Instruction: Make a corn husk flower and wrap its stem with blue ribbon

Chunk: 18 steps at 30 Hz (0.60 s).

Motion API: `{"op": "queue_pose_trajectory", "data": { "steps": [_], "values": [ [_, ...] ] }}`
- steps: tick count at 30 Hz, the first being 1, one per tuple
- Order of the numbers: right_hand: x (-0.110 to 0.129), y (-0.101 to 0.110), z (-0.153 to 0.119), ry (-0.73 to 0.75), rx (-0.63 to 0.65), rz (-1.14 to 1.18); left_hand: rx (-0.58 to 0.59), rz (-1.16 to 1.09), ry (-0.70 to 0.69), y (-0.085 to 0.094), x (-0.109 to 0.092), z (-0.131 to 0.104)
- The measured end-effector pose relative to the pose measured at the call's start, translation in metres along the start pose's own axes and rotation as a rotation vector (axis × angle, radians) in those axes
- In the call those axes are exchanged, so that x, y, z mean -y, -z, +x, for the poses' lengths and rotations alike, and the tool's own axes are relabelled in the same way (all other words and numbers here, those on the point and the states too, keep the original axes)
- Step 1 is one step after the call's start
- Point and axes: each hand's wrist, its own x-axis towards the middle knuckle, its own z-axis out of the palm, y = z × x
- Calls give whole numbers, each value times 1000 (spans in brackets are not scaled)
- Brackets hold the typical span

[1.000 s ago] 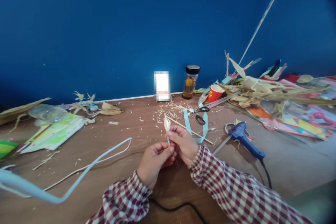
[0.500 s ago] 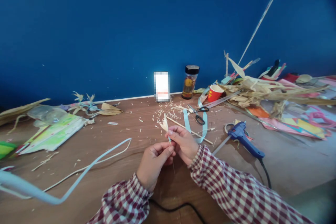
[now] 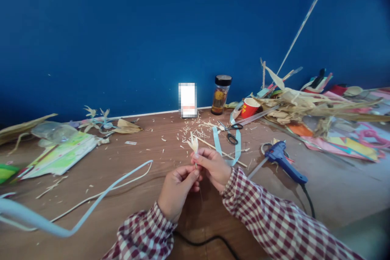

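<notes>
A small pale corn-husk flower (image 3: 193, 145) points up and away from me, its petals fanned at the top. My right hand (image 3: 212, 166) pinches it just below the petals between thumb and finger. Right below, my left hand (image 3: 181, 189) is closed on its thin stem, and the two hands nearly touch. A fine thread or wire hangs down beneath my fingers. Beyond the hands lie black-handled scissors (image 3: 233, 133), a light blue ribbon (image 3: 217, 142) and a thin wooden stick (image 3: 207, 142).
At the right rests a blue glue gun (image 3: 284, 162) with a black cord. Behind are a lidded jar of tea (image 3: 219, 96), a red paper cup (image 3: 250, 107) and a heap of dry corn husks (image 3: 298, 103). Left lie a painted sheet (image 3: 63, 156) and a pale blue tube (image 3: 100, 199).
The husk flower has turned slightly between my fingers, so its petals now look more upright and spread. Both hands stay in nearly the same place.
</notes>
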Motion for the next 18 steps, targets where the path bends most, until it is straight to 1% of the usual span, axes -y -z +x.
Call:
{"op": "queue_pose_trajectory", "data": {
  "steps": [5, 9, 18],
  "values": [
    [0, -1, -1, 5, -8, 15, 16, 70, -89, 0, 1, -1],
    [0, -2, -1, -14, 1, 39, 1, 102, -117, 1, 1, -1],
    [-1, -2, -2, -46, -3, 53, 23, 211, -182, 2, -1, -1]
  ]
}}
